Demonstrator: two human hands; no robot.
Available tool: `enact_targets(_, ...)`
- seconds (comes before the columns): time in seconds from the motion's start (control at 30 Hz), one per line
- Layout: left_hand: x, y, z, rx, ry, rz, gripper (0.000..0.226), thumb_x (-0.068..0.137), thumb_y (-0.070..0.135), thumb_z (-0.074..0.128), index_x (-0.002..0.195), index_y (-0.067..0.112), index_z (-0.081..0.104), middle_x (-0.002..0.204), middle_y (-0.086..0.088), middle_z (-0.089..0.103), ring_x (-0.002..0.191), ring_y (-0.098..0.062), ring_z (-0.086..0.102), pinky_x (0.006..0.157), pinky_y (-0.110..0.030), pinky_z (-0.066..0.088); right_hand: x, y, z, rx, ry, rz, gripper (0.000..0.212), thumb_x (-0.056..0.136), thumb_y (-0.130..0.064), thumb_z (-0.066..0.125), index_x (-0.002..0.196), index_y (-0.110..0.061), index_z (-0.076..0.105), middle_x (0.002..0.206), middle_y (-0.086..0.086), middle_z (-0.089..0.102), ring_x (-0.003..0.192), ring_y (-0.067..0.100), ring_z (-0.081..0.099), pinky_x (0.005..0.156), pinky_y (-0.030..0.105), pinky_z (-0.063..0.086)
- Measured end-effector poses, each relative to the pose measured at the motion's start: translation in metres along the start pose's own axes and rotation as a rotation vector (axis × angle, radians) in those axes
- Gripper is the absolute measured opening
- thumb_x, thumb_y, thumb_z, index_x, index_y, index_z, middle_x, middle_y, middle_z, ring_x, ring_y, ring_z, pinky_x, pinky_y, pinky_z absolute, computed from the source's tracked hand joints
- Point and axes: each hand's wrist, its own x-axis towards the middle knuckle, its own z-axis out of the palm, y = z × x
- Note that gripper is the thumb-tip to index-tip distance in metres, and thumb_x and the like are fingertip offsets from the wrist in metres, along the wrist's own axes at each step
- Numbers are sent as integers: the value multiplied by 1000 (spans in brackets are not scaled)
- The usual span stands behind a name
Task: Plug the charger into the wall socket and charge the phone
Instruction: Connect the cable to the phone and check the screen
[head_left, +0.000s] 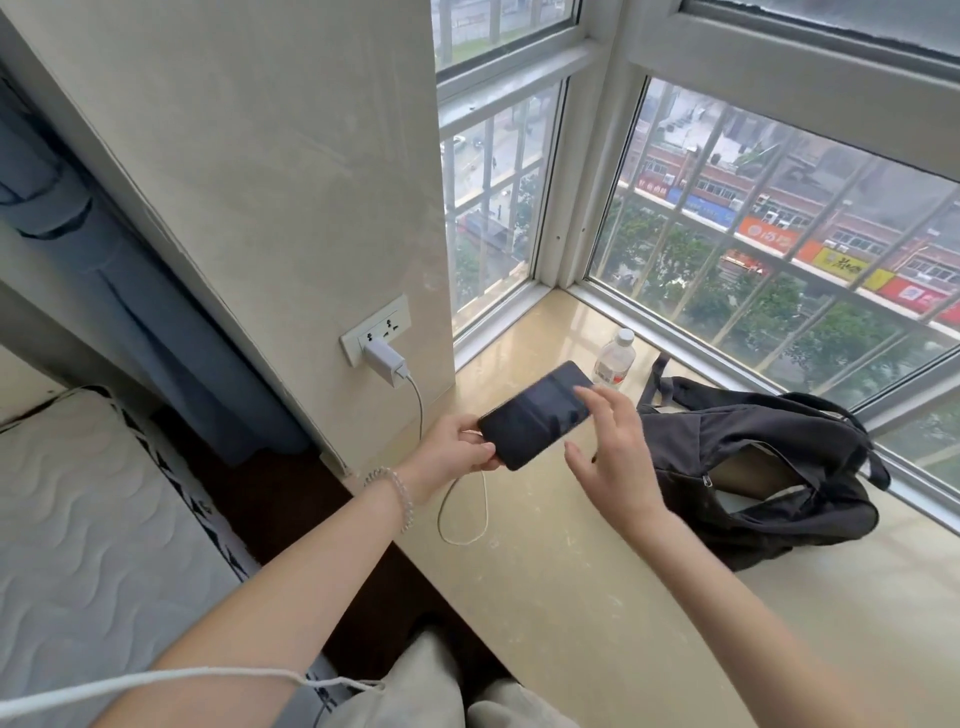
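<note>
A white charger (384, 361) sits plugged into the wall socket (375, 328) low on the beige wall. Its white cable (470, 512) drops down, loops on the window ledge and runs up under my left hand. My left hand (457, 449) grips the near end of a black phone (535, 413) with a dark screen, held above the ledge. Whether the cable's plug is in the phone is hidden by my fingers. My right hand (615, 449) hovers over the phone with fingers spread, one fingertip touching the screen's far edge.
A black backpack (769, 467) lies unzipped on the marble window ledge (571, 597) to the right. A clear water bottle (615, 358) stands behind the phone near the barred window (779, 249). A mattress (93, 519) and a blue curtain (130, 312) are at the left.
</note>
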Motion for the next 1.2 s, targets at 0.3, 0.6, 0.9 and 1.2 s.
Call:
enact_targets(0.3,17,-24,8,-183,28,-21,26,86,-11,53,111,-3,59,88,-10,74,87,-21,71,76,-24,55,15,-1,56,1324,-34,1024,24,95,0,48,116,8,57,100,16,70,92,29,69,84,39,54)
enact_targets(0.6,54,-17,16,679,227,-5,47,66,46,66,109,30,52,100,10,58,89,-10,59,74,-30,51,36,21,93,1300,50,1191,24,91,14,45,114,19,52,106,27,59,98,38,60,85,43,49)
enact_targets(0.9,129,-26,24,1154,247,119,50,79,37,59,116,7,41,113,-10,51,105,-28,48,90,-35,39,70,49,158,1075,-137,1181,24,82,15,45,92,7,66,71,13,65,64,23,58,62,32,53)
enact_targets(1.2,193,-65,-10,992,272,-26,54,72,30,67,112,5,41,110,-12,50,101,-28,51,74,-28,38,97,80,220,972,-316,1144,24,84,9,47,96,3,66,72,7,71,62,15,66,64,27,57)
